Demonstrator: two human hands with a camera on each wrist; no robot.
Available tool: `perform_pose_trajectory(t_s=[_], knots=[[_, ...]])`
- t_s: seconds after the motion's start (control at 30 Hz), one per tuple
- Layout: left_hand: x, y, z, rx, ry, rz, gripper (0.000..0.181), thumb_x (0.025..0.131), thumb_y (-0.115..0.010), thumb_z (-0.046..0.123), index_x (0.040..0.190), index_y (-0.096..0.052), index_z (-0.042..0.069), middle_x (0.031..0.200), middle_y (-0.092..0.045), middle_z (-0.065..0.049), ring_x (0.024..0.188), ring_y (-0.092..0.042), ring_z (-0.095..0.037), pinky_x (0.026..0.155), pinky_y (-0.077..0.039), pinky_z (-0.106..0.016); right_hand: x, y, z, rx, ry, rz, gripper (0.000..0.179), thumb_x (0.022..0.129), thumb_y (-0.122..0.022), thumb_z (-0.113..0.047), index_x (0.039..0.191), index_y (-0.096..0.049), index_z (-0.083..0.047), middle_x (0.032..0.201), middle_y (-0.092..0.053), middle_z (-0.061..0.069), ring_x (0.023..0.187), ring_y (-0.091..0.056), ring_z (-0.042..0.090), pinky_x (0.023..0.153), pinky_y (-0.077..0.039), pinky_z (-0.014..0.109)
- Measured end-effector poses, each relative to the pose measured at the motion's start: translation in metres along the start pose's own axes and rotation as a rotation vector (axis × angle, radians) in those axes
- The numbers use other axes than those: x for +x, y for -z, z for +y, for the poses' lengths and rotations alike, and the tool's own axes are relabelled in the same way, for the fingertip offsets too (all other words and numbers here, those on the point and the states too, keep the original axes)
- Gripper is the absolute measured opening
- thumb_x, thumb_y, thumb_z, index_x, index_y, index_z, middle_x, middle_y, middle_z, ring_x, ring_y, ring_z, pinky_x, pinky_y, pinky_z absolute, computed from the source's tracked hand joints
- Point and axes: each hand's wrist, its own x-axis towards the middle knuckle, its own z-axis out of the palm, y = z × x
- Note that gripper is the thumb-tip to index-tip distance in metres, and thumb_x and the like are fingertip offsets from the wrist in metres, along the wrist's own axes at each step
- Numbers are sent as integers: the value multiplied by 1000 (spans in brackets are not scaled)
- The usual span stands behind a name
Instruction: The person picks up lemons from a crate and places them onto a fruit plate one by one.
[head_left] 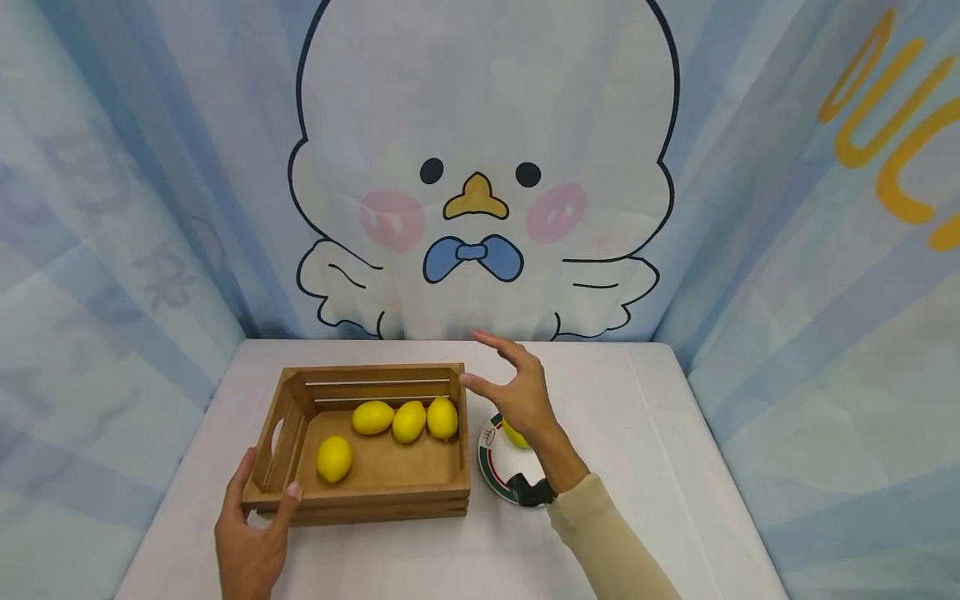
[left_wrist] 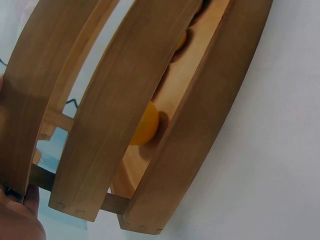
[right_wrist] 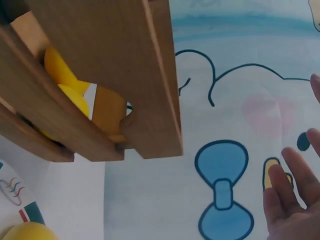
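Note:
My left hand [head_left: 251,533] grips the front left corner of a slatted wooden crate [head_left: 360,504], thumb over the front rim and fingers along the left side. Inside the crate, one lemon [head_left: 334,459] lies toward the front left, and three lemons [head_left: 408,422] sit in a row toward the back right. My right hand [head_left: 521,396] is held with thumb and fingers spread beside the crate's back right corner, holding nothing. In the right wrist view, those fingers [right_wrist: 295,172] show apart from the crate's slats [right_wrist: 110,65].
Right of the crate stands a white plate [head_left: 489,471] with a green and red rim, partly hidden by my right forearm. Another lemon [head_left: 513,435] lies on it. A curtain [head_left: 480,100] with a cartoon bird hangs behind the white table [head_left: 645,433], and curtains flank both sides.

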Motion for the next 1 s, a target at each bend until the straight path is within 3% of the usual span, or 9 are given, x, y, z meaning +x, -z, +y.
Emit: perform_pose_trajectory(t_s=[0.27,0.67,1.0], knots=[[0,1,-2,-17,-22,15,82,98,-78,28,167,-34,30,174,-35,-3,163,-28,-29,135,-18,-52,9,-9,-12,64,66,-26,57,88,-87,-12,142,-68,-15,147,-68,3,140,-57,26,118,-46,53],[-2,1,-1,-6,-29,20,81,99,-77,31,168,-33,30,174,-35,-5,162,-29,-33,133,-20,-57,12,-21,-24,60,72,-71,56,88,-88,-13,140,-69,-14,147,-67,-2,137,-60,20,123,-45,41],[-2,-1,0,6,-31,8,81,99,-76,31,168,-33,30,174,-35,-4,162,-29,-33,133,-21,-58,11,-27,-27,57,77,-114,54,90,-87,-18,140,-69,-19,145,-67,-8,136,-59,16,123,-44,40]])
